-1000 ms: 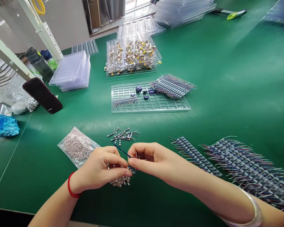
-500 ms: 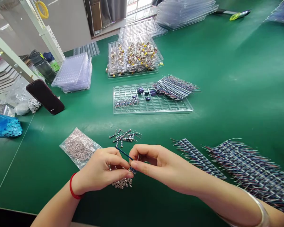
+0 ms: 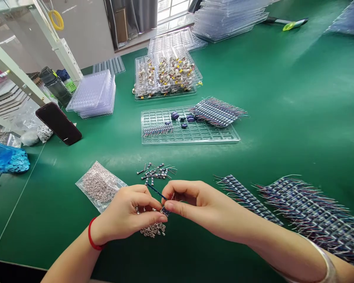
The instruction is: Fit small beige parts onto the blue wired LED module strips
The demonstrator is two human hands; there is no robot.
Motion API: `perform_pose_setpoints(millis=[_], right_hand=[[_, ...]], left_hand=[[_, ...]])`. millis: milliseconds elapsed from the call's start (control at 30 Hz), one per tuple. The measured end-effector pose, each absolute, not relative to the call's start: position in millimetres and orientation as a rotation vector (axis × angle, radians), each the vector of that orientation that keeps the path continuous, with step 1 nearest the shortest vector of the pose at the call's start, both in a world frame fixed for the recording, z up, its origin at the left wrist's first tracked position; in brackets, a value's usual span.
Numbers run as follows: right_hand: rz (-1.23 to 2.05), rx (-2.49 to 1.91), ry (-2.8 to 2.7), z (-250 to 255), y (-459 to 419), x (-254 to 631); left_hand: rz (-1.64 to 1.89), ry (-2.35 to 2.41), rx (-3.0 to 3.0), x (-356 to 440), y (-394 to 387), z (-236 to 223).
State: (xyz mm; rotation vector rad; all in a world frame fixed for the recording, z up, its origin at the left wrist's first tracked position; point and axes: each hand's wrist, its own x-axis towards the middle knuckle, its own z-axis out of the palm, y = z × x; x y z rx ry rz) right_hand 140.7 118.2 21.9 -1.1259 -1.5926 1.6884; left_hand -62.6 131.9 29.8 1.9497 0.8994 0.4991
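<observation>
My left hand [image 3: 140,210] and my right hand [image 3: 188,202] meet over the front of the bench, both closed in a pinch. Between their fingertips is a small circuit board strip [image 3: 165,211] with thin wires; a narrow blue edge [image 3: 156,191] sticks up from it toward the back. My fingers hide most of the piece. Below and behind my left hand lies a pile of small silvery metal parts [image 3: 153,230]. Just beyond my fingers lie loose small wired boards [image 3: 157,171]. A clear bag of small pinkish-grey pieces [image 3: 98,182] touches or nearly touches my left hand.
Wired board panels [image 3: 247,198] and a larger stack of panels [image 3: 315,212] lie to the right. Behind is a clear tray [image 3: 191,136] bearing boards and dark coils. Farther back are a tray of wired parts [image 3: 168,74], stacked plastic trays [image 3: 91,94] and a leaning phone [image 3: 59,124].
Both hands keep nearly the same pinch on the board strip. The whole view has shifted slightly, with the background a little lower and to the right on the left side.
</observation>
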Motion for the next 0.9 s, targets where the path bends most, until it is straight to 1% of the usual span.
perform_pose_setpoints(millis=[233,533,900], right_hand=[[1.69,-1.117,-1.59,20.3,119.4,141.5],[1.611,-1.114,-1.634,18.4,119.6,142.3],[1.653,-1.091,-1.628,15.2,122.7,141.5]], left_hand=[[0.547,0.897,2.002,-61.5,130.5,28.8],[0.598,0.883,2.087,-61.6,129.2,28.5],[0.656,0.881,2.114,-60.7,127.3,29.8]])
